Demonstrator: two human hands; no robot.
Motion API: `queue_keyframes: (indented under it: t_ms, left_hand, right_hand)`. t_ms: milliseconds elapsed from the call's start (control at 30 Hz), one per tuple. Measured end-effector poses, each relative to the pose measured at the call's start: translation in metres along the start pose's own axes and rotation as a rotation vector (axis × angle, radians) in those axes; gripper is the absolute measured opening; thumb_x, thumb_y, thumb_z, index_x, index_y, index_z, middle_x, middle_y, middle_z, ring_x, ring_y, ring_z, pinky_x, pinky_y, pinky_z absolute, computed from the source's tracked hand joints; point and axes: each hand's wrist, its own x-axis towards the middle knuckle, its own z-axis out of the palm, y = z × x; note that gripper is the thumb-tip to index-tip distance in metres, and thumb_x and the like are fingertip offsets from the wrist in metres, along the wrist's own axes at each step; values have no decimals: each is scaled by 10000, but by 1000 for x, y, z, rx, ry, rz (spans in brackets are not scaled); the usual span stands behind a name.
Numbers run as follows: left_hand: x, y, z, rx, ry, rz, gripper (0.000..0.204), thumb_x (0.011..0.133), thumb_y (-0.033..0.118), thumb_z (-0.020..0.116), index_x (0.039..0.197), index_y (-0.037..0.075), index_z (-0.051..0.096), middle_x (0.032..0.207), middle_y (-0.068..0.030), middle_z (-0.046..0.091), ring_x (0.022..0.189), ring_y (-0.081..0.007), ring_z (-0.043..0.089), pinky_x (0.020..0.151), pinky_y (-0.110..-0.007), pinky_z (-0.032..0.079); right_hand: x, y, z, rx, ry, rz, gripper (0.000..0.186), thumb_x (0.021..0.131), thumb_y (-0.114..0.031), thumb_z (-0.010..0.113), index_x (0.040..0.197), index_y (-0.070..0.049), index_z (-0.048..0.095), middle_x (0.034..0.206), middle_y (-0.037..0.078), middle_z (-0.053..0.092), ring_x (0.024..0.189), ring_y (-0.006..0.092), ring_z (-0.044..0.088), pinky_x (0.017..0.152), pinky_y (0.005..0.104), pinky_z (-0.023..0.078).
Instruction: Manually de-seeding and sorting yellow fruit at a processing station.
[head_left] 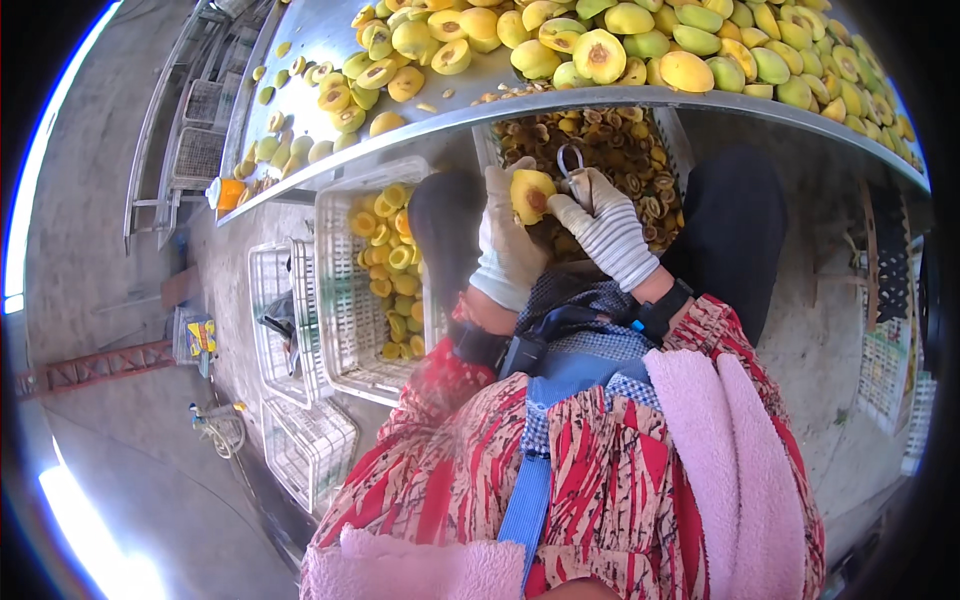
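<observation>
Head view: we've got the fruit half [533,195] up in the left hand [508,235], fingers closed round it, cut face and brown middle showing, over the crate [676,140] between the knees. Right hand [608,222] grips a tool with a metal loop [570,158]; its thumb is right at the fruit's edge, can't tell if touching. Hands close together.

Handling: we'd call it light, firm but bruisable, cut face likely wet and slick. Hold by the skin side, fingers round the rim, no hard squeeze; gloves should help.

Containers: the knee crate holds brown-and-yellow scraps, probably cut pits. White crate [340,300] to its left holds yellow halves [400,280]. Next crate left [265,290] has something dark in it, unclear what. More halves [600,55] are piled on the metal table [315,30]; orange tub [225,193] at its left corner.
</observation>
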Motion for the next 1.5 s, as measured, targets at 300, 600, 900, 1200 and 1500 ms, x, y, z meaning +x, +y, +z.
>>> queue_keyframes:
  t_ms: [300,600,900,1200,1500]
  left_hand:
    - [-4,4,-3,361,-48,186,640,941,544,355,1231,-16,465,964,-118,594,860,-177,574,778,-294,481]
    - [0,-5,4,329,215,208,640,946,537,329,1080,-43,565,871,-98,593,789,-158,559,704,-265,472]
    - [3,4,21,70,221,50,565,915,510,452,1011,-34,572,869,-138,607,719,-230,595,664,-328,522]
    - [20,6,-1,382,16,-122,487,893,415,556,898,-68,610,847,-181,637,712,-258,629,668,-357,534]
    - [19,10,8,-64,-267,-163,470,898,460,520,857,-3,589,826,-157,592,680,-271,600,609,-364,529]
  right_hand:
    - [-27,-20,-3,-36,-237,-25,205,861,-221,589,935,-51,500,780,173,592,691,327,586,653,375,467]
    - [-24,-13,17,-56,-235,-4,131,878,-131,533,930,-15,500,795,165,557,708,265,552,668,353,446]
    - [-11,-14,12,38,-378,199,338,908,-311,508,1005,7,570,774,173,612,690,254,579,686,348,471]
    - [11,-50,-20,-135,-811,734,296,843,-368,578,946,-91,584,577,59,523,488,148,521,454,303,439]
    - [-1,-24,-24,981,-937,985,192,893,-186,584,765,-153,443,495,-47,350,324,35,254,286,187,180]
